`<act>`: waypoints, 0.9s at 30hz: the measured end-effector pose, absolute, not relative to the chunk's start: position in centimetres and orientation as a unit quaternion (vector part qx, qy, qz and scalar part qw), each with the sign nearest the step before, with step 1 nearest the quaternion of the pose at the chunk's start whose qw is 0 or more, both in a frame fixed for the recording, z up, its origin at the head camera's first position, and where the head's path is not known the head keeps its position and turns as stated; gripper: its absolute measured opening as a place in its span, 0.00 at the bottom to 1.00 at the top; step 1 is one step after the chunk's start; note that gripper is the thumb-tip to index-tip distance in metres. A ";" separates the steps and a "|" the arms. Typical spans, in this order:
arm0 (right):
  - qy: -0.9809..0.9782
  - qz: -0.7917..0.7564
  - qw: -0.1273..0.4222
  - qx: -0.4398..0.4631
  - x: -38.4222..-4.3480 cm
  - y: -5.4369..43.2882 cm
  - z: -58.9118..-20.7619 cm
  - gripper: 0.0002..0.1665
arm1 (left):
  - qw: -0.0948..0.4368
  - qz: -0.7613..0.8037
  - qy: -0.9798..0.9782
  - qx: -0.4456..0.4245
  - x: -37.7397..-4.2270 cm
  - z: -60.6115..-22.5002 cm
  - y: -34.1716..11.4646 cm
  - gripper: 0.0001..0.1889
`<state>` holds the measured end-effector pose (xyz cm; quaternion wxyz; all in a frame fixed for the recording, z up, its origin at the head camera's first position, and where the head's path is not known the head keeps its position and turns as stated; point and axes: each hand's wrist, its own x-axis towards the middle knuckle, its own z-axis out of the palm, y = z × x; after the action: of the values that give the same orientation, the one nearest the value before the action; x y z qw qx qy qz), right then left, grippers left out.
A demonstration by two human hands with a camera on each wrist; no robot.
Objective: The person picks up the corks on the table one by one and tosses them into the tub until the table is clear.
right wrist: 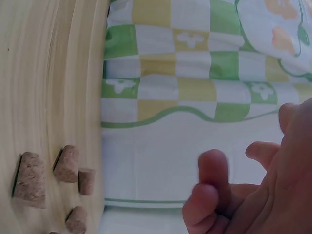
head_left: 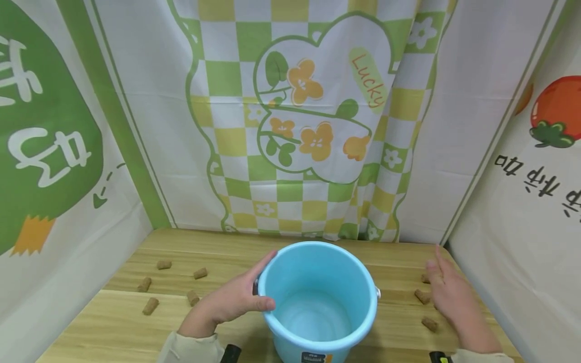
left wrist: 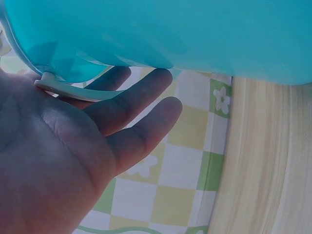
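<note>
While the bucket sits mid-counter, seen from the head view, the left hand has its rim clamped between thumb and fingers. Right hand is way closer to the right-side corks: one slanted cork lies just to its left, long axis going far-left to near-right. Left wrist view: fingers spread outside the bucket, by the handle. Right wrist view: fingers loosely bent, nothing visible in them, corks apart from the fingertips.
</note>
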<state>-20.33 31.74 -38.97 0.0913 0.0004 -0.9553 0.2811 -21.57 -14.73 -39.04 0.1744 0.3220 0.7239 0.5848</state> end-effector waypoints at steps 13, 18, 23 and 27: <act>-0.935 0.341 0.093 -0.010 -20.5 35.2 -40.0 0.38 | 0.175 0.585 0.718 0.336 -21.5 -38.8 -14.7 0.59; -0.925 0.355 0.132 -0.014 -20.3 37.2 -40.6 0.37 | 0.179 0.592 0.710 0.335 -21.5 -38.8 -14.7 0.59; -0.904 0.409 0.112 -0.045 -20.1 39.3 -41.2 0.41 | 0.183 0.594 0.708 0.335 -21.5 -38.8 -14.6 0.59; -0.797 0.595 0.084 -0.066 -19.7 41.1 -42.3 0.39 | 0.182 0.592 0.712 0.332 -21.5 -38.8 -14.6 0.59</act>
<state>-19.75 41.10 -42.29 0.0842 -0.0658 -0.7968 0.5947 -21.46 -14.62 -38.81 0.1819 0.3321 0.7118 0.5915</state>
